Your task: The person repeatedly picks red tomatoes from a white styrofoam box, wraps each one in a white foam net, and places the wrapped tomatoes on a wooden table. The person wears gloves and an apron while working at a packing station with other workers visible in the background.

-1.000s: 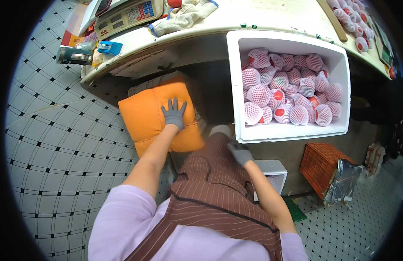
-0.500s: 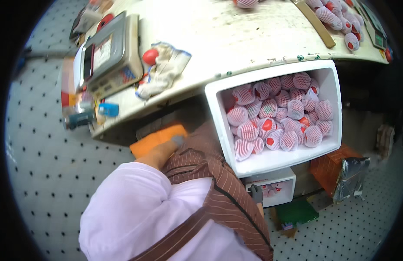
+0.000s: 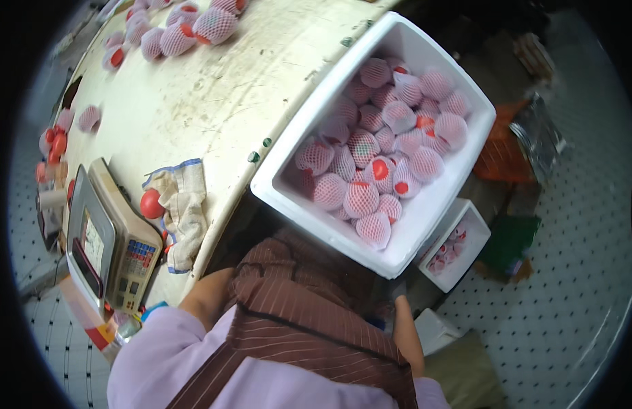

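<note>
A large white foam box (image 3: 270, 188) holds several red fruits in pink foam nets (image 3: 364, 143), close in front of me. My right hand (image 3: 398, 290), in a grey glove, is just below the box's lower edge, near a smaller white container (image 3: 442, 276) with small pink and red items; its fingers are hidden. My left forearm (image 3: 203, 293) reaches under the table edge, beside my brown striped apron (image 3: 289, 313); that hand is out of sight, so I cannot see what it touches.
The table (image 3: 248, 82) carries netted fruits (image 3: 214, 27), a scale (image 3: 132, 273), a cloth (image 3: 186, 225) and a red ball-shaped item (image 3: 151, 203). On the right lie an orange crate (image 3: 493, 153), a silver wrapped item (image 3: 537, 136) and a green mat (image 3: 507, 238).
The view has swung round, so the table now fills the upper left. The orange cushion and my left hand on it have gone from sight. My right hand has shifted beneath the box edge.
</note>
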Demonstrator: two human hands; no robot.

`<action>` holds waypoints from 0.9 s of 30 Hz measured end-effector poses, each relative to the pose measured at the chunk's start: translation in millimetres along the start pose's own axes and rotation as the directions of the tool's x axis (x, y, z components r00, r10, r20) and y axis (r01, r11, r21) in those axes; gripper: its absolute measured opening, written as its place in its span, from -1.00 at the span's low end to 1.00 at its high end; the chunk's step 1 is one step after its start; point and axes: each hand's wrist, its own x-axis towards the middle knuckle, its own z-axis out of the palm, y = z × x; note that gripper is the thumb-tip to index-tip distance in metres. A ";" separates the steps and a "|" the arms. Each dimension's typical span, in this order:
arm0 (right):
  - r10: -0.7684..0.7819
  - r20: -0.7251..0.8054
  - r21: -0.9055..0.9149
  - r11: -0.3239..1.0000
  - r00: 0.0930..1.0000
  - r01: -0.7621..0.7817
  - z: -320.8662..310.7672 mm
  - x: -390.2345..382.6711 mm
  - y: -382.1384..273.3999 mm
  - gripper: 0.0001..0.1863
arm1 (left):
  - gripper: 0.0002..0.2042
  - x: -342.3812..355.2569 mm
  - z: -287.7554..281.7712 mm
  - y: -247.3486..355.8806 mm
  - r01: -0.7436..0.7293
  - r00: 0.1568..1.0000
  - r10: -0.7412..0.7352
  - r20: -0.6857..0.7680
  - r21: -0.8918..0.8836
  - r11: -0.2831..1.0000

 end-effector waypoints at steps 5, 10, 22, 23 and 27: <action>-0.092 -0.303 0.270 0.946 0.948 0.178 14.0 -18.5 -52.5 -0.51 | -0.65 10.8 17.9 79.8 -0.270 0.962 0.269 -0.045 -0.278 0.922; 0.014 -0.475 0.555 0.781 0.880 0.287 0.3 -46.0 -88.7 -0.67 | -0.75 -24.8 13.7 167.7 -0.620 0.666 0.743 -0.069 0.503 0.602; 0.149 -0.745 0.662 0.284 0.650 0.693 -79.1 -107.0 -161.7 -0.81 | -0.09 -13.2 126.3 402.7 -0.566 0.670 0.378 0.638 0.770 -0.296; 0.104 -0.812 0.577 0.293 0.575 0.762 -87.6 -103.5 -165.5 -0.80 | -0.07 -5.3 130.7 400.6 -0.547 0.680 0.396 0.617 0.786 -0.287; -0.031 -0.887 0.434 0.285 0.461 0.854 -120.2 -116.4 -197.1 -0.81 | -0.09 -2.7 124.8 403.3 -0.639 0.631 0.422 0.651 0.744 -0.195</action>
